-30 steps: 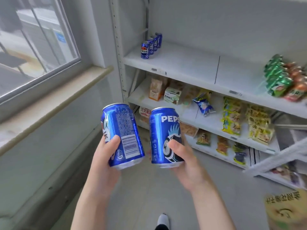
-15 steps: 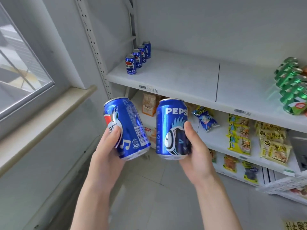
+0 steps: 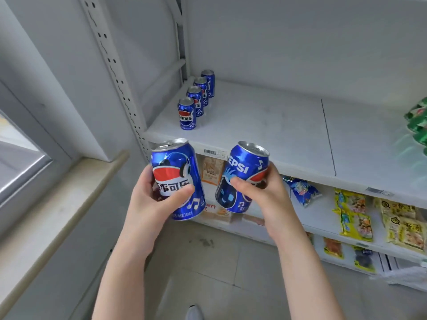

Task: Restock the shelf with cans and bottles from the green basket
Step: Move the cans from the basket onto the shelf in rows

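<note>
Left hand (image 3: 147, 199): fingers wrapped around a blue Pepsi can (image 3: 176, 179), held nearly upright, logo toward the camera. Right hand (image 3: 265, 195): fingers clasped on a second Pepsi can (image 3: 242, 176), top tilted to the right. The two cans are near each other, not touching, both in front of and just below the shelf edge (image 3: 288, 165).

Beyond the fingers, up and slightly left: row of four Pepsi cans (image 3: 187, 114) standing single file at the shelf's left end, front to back. The white shelf surface to their right is bare as far as blurred green cans (image 3: 417, 125) at the far right.

Behind and below the fingers: lower shelves with snack packets (image 3: 353, 215). Left of the fingers: window sill (image 3: 57, 204). Underneath: tiled floor (image 3: 208, 262).
</note>
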